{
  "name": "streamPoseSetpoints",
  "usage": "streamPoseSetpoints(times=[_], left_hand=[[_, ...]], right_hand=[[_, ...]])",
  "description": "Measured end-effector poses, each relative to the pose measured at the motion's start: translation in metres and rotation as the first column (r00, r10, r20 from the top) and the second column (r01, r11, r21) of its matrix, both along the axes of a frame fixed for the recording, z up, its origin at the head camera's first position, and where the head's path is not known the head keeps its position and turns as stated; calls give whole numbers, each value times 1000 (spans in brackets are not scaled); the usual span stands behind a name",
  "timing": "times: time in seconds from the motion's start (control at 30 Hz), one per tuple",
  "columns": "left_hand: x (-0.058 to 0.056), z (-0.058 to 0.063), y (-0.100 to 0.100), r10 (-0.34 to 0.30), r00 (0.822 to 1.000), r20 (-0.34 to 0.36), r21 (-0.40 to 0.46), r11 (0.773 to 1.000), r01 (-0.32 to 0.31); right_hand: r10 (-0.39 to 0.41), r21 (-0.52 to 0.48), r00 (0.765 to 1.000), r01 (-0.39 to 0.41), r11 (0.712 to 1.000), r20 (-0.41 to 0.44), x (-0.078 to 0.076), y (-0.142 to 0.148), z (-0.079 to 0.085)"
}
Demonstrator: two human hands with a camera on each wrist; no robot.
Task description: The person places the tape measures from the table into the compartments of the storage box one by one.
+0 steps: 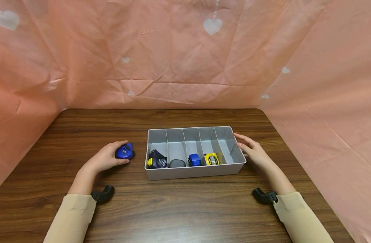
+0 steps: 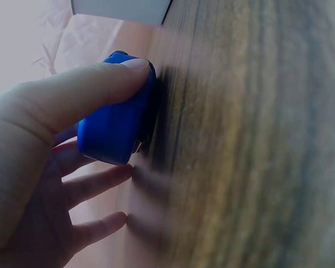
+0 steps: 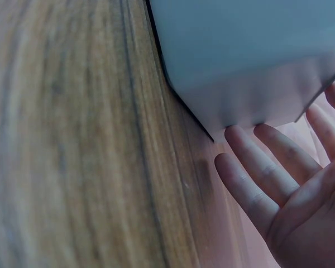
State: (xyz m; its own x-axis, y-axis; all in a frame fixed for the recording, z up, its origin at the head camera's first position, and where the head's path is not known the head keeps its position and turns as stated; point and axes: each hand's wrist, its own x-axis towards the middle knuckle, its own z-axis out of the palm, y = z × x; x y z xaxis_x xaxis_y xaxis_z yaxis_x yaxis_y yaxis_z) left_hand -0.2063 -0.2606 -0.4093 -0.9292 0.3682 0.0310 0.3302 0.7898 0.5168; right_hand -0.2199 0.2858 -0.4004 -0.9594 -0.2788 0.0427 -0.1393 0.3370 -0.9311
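Note:
My left hand (image 1: 104, 158) pinches a blue tape measure (image 1: 124, 151) between thumb and fingers, left of the box. In the left wrist view the thumb lies across the blue case (image 2: 109, 131), low over the wood. A grey divided box (image 1: 191, 172) stands in the middle of the table. My right hand (image 1: 256, 153) is at its right end, fairly straight fingertips against the end wall (image 3: 251, 95). From left, the compartments hold a dark tape measure with yellow (image 1: 158, 162), a dark grey rounded item (image 1: 177, 163), a blue tape measure (image 1: 194, 160) and a yellow one (image 1: 211, 159).
The box's rightmost compartment (image 1: 225, 145) shows its bare floor. Brown wood-grain table (image 1: 173, 206) surrounds the box. Pink cloth with white hearts (image 1: 173, 67) hangs behind the table and along both sides. Each wrist wears a black camera mount (image 1: 103, 194).

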Motion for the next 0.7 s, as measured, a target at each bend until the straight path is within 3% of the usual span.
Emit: streamPoseSetpoints(times=[0.7], left_hand=[[-3, -4, 1, 13, 1000, -27, 78, 997, -11]], right_hand=[[-6, -9, 1000, 6, 1000, 13, 0, 0, -1]])
